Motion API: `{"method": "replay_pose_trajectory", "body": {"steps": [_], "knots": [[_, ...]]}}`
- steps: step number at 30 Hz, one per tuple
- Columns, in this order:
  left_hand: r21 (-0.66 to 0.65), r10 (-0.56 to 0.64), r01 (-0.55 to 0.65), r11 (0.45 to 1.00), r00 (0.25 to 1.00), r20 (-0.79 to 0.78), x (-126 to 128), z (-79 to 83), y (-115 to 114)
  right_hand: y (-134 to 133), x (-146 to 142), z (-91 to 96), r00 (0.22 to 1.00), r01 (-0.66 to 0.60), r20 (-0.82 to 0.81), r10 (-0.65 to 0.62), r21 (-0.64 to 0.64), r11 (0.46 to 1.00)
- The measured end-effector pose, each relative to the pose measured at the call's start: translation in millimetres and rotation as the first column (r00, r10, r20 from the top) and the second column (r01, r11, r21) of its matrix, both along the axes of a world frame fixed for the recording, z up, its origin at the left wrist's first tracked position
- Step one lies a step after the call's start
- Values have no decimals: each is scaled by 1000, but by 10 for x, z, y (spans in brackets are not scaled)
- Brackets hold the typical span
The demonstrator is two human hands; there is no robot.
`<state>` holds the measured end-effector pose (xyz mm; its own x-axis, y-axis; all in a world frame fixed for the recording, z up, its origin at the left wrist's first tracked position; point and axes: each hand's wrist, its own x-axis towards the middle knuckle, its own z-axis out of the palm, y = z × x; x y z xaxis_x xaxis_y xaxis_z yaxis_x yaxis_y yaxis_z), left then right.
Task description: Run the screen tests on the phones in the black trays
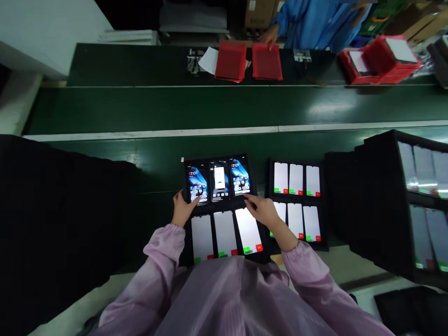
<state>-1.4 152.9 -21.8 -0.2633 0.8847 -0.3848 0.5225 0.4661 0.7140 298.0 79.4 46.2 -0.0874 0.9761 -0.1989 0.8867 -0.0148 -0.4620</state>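
A black tray (224,206) lies before me with several smartphones in two rows. In its upper row, the left phone (198,179) and the right phone (240,176) show blue home screens with 17:01. Between them, the middle phone (219,179) displays a white pop-up box. My left hand (181,208) is at the tray's left edge, its thumb stretched onto the lower part of the left phone. My right hand (264,211) has its index finger out at the bottom of the right phone's screen; its other fingers are partly hidden. White screens with green and red corners light the lower-row phones (224,233).
Another tray (296,199) of white-screened phones lies to the right. Beyond it stands a tall stack of black trays (378,205); dark stacks (63,224) rise at left. Across the green bench, a co-worker in blue (315,23) touches red pouches (266,62).
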Motion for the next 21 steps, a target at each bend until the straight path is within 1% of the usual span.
{"method": "replay_pose_trajectory", "body": {"steps": [3, 8, 11, 13, 16, 18, 21], "knots": [[-7, 26, -26, 1000, 999, 22, -19, 18, -17, 45, -30, 9, 1000, -5, 28, 6, -37, 999], [5, 109, -110, 994, 988, 105, -19, 29, -24, 190, -78, 46, 991, 92, 102, -88, -39, 995], [23, 141, -143, 989, 986, 90, 46, 30, 20, 264, -126, 81, 990, 105, 102, -101, -32, 994], [59, 146, -149, 987, 987, 61, 101, 23, 54, 314, -210, 107, 996, 69, 61, -68, -13, 998], [125, 152, -151, 981, 988, 5, 159, 7, 84, 427, -430, 136, 999, -36, -8, 36, -2, 999], [144, 149, -145, 979, 989, -17, 171, 3, 86, 536, -609, 144, 995, -97, -26, 97, -29, 995], [138, 147, -146, 980, 989, -1, 164, 13, 90, 713, -849, 141, 988, -156, -25, 155, -72, 985]]}}
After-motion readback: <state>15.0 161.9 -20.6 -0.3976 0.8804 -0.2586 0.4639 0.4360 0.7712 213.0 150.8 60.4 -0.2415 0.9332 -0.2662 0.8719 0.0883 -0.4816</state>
